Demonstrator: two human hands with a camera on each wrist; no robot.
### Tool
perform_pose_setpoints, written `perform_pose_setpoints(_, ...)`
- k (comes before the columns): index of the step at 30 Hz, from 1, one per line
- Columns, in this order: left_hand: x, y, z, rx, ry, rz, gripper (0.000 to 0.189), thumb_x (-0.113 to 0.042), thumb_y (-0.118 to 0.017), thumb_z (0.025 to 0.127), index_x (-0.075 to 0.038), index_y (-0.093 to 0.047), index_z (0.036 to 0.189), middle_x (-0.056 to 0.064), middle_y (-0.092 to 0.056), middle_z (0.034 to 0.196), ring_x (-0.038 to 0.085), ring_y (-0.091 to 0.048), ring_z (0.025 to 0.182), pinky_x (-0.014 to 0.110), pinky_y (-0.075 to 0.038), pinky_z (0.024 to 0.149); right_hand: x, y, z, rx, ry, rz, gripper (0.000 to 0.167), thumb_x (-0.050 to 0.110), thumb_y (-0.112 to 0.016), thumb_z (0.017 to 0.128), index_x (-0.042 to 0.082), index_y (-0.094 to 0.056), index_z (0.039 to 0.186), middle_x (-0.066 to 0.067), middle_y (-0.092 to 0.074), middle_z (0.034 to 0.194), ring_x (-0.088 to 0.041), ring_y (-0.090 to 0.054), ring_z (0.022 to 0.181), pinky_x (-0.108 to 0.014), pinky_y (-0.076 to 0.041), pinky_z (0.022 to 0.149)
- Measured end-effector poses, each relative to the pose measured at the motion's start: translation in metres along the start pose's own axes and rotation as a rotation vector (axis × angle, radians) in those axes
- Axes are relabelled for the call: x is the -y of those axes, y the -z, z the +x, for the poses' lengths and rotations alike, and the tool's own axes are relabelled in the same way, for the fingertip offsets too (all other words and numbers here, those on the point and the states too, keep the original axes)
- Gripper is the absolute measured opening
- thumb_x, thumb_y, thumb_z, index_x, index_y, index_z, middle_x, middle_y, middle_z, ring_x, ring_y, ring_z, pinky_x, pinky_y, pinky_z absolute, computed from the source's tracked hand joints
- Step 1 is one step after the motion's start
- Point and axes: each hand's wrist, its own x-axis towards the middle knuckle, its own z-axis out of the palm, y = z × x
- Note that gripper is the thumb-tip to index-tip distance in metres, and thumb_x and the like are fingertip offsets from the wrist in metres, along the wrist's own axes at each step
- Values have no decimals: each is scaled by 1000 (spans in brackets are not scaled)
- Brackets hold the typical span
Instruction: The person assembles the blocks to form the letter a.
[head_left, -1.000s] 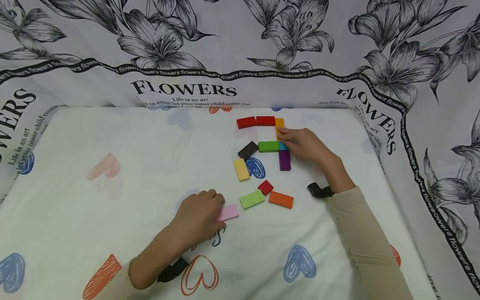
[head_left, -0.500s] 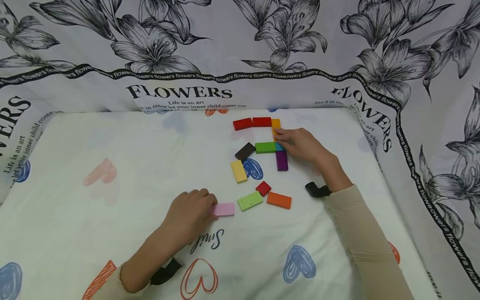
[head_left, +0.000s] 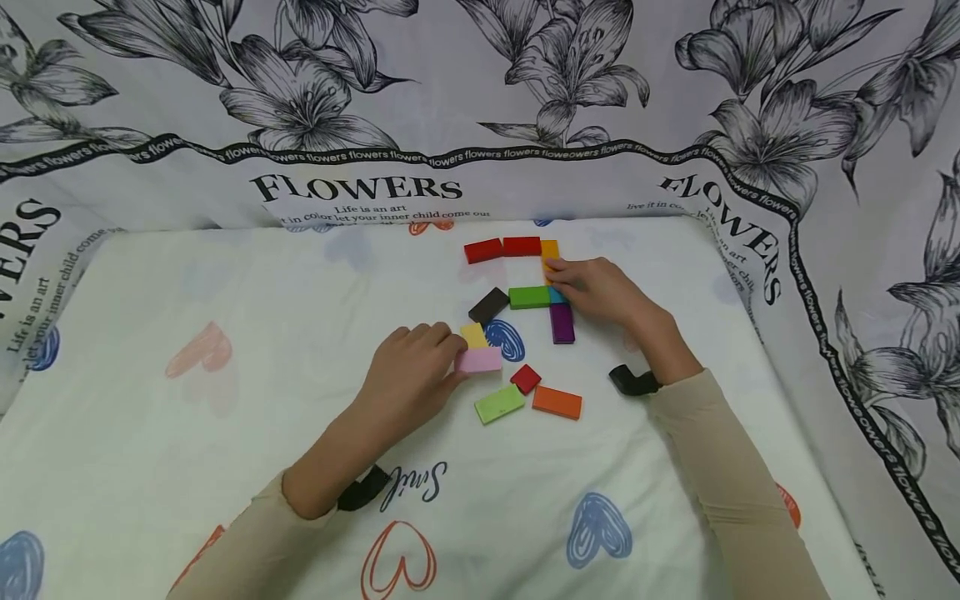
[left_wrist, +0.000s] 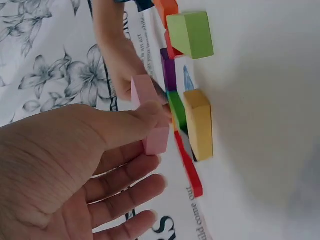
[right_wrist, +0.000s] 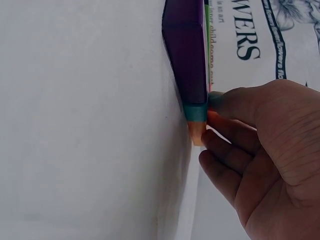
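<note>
My left hand [head_left: 411, 367] pinches the pink block [head_left: 482, 360], left of the green block [head_left: 528, 297] and nearer me. From my head it covers part of the yellow block [head_left: 472, 335], which the left wrist view shows uncovered, a gap between them. Just right of the green block, my right hand [head_left: 603, 292] touches the blue block [head_left: 556, 295] and amber block [head_left: 550, 251] (gripping or only resting, I can't tell).

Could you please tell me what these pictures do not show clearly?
Head view: near end of the yellow block, behind the pink block.
Head view: part of the blue block, behind the right hand.
Left wrist view: part of the orange block, past the top edge.
</note>
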Motion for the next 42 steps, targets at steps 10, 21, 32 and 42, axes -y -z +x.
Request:
perform_pose_setpoints(10,-15,-19,13,7,-132,100,31,-30,-82,92,-10,-78,115,8,-76,107,23,-72,97,35,-60,82,3,2,-1,-2,13,10,39,18,-64,106,14,-63,145,0,-54,160,-31,-46,155,-52,-40,126)
perform_pose_setpoints(21,-24,-25,23,89,-167,70,31,-32,-81,94,-16,-78,119,5,-77,115,21,-71,106,32,-59,86,0,3,1,-6,-1,28,39,17,-63,106,13,-62,145,-1,-54,160,-32,-45,155,-53,-39,126)
perform_pose_setpoints(32,-14,-32,23,52,-178,8,22,-25,-81,94,-16,-81,114,6,-70,109,21,-62,104,30,-54,84,-1,2,3,7,24,21,39,17,-64,106,12,-62,145,-2,-54,160,-32,-45,155,-53,-39,126)
perform_pose_setpoints(42,-16,-33,28,75,-177,14,34,-37,-83,92,-17,-80,120,7,-68,128,22,-61,119,34,-57,94,-4,3,1,6,27,14,39,18,-64,106,13,-63,144,-2,-54,160,-32,-46,154,-53,-40,126)
